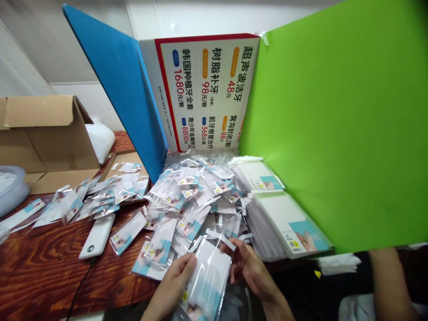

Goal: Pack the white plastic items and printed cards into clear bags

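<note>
In the head view, my left hand (175, 283) grips a clear plastic packet (209, 276) by its left side, thumb on top. Inside it is a white card with a blue printed end and something pale. My right hand (250, 265) has its fingers curled at the packet's upper right corner, by the end of a white strip (220, 238) on the flap. Part of these fingers is hidden behind the packet. Just beyond both hands lies a loose heap of similar packets (190, 218). Neat stacks of packets (277, 223) stand to the right.
A blue panel (117, 76), a printed price board (200, 93) and a green panel (334, 125) wall in the heap. On the wooden table (43, 281) are a corded white device (97, 236) and more packets. A cardboard box (50, 142) stands left; another person's arm (389, 281) shows right.
</note>
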Demonstrator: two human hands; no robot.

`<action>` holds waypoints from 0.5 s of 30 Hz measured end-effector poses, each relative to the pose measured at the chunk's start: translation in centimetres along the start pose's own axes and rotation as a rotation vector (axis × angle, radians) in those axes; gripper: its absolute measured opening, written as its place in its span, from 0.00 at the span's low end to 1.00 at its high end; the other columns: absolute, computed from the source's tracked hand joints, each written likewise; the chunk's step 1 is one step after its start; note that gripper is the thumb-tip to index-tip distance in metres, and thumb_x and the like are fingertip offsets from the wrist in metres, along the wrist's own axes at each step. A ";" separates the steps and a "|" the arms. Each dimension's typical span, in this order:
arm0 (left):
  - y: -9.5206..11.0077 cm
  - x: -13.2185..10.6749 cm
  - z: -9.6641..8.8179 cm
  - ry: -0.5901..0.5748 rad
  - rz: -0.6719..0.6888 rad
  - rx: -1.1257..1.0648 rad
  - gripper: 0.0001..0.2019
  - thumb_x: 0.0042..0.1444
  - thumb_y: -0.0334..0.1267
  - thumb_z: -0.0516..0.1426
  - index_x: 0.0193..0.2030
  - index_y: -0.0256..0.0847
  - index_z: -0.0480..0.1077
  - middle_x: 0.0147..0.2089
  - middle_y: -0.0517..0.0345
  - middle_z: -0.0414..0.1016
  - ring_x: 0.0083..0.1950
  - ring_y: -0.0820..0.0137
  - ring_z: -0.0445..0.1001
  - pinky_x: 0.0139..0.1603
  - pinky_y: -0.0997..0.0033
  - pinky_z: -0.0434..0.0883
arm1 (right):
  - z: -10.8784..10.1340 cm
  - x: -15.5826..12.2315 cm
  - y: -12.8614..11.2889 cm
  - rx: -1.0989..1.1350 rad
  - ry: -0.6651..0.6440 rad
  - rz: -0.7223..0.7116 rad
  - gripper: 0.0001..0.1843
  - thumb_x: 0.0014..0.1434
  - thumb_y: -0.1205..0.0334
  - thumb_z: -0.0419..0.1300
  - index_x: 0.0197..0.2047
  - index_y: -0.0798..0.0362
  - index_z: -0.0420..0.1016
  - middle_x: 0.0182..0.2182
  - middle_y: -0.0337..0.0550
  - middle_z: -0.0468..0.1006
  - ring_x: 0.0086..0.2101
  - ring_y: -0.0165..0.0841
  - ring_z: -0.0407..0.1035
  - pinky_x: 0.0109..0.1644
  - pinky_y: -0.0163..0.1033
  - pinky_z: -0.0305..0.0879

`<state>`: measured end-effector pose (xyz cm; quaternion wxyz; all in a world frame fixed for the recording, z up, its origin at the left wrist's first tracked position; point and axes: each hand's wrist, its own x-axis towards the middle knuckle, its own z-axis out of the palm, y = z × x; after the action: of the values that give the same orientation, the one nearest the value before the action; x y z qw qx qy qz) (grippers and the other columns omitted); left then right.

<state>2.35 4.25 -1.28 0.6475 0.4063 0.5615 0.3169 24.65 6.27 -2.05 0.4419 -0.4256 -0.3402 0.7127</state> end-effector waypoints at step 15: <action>0.0 -0.1 -14.9 0.507 0.228 -0.224 0.39 0.42 0.73 0.62 0.48 0.41 0.78 0.40 0.48 0.84 0.36 0.56 0.82 0.28 0.65 0.77 | 2.2 5.0 -10.6 -0.429 0.469 -0.496 0.26 0.59 0.36 0.61 0.47 0.50 0.69 0.27 0.41 0.82 0.26 0.38 0.76 0.34 0.39 0.75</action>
<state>-12.35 6.68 -1.83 0.4876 0.3007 0.6176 0.5389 25.04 14.69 6.45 0.5672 -0.5642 -0.4637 0.3807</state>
